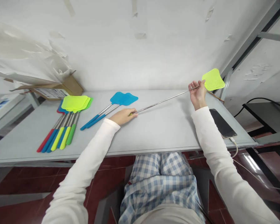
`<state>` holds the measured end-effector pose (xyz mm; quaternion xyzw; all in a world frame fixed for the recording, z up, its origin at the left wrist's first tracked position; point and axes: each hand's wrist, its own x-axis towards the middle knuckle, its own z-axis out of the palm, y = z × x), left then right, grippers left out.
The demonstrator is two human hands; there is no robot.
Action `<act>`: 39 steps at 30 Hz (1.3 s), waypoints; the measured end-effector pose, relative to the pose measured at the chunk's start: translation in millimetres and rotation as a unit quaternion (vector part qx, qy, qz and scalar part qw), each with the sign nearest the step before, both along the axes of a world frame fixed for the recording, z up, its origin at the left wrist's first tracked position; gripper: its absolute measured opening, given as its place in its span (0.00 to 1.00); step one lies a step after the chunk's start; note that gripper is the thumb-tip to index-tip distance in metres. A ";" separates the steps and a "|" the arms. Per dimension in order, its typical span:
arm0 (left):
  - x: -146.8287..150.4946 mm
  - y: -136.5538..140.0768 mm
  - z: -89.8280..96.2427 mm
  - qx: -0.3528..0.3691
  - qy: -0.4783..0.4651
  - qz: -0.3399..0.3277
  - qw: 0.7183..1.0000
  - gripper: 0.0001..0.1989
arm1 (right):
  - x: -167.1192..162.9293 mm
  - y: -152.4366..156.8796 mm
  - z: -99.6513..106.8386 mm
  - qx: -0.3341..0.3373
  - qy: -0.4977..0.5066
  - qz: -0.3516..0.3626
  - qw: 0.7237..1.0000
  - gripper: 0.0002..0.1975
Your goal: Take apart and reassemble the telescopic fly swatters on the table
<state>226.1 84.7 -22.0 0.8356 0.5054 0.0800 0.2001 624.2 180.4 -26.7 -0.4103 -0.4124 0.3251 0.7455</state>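
Note:
A yellow-green fly swatter point(213, 79) with a long, drawn-out metal rod stretches across the table between my hands. My left hand point(124, 116) is closed around its handle end, of which only a bit of yellow shows. My right hand point(198, 93) pinches the rod just below the perforated head, palm turned up. Two blue fly swatters point(124, 99) with short rods lie side by side just left of my left hand. Farther left is a fanned pile of fly swatters point(75, 103) with red, blue, yellow and green handles, heads overlapping.
A dark phone point(221, 123) with a white cable point(234, 146) lies beneath my right forearm on the grey table point(154, 137). An open cardboard box point(71, 86) stands at the back left against the white wall. Metal frame bars point(228, 82) rise at the right.

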 end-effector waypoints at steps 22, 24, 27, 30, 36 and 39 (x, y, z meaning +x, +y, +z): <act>91.7 -16.7 6.9 0.111 -0.106 0.072 0.986 0.18 | -143.5 -81.2 4.6 -0.047 0.059 0.146 0.986 0.30; 95.7 -15.5 10.5 0.116 -0.124 0.058 0.984 0.18 | -159.4 -94.4 4.7 -0.054 0.068 0.190 0.978 0.27; 92.2 -11.9 14.9 0.119 -0.127 0.040 0.984 0.18 | -163.1 -102.3 3.3 -0.054 0.037 0.223 0.973 0.22; 85.8 -6.2 14.5 0.126 -0.122 0.047 0.983 0.19 | -149.4 -99.5 -3.3 -0.069 -0.005 0.284 0.956 0.23; 81.8 3.3 -4.1 0.107 -0.049 0.085 0.989 0.18 | -116.5 -93.1 -22.3 -0.196 -0.049 0.419 0.885 0.24; 84.3 2.6 -12.4 0.092 -0.033 0.095 0.991 0.18 | -113.2 -93.4 -21.9 -0.183 -0.012 0.427 0.886 0.19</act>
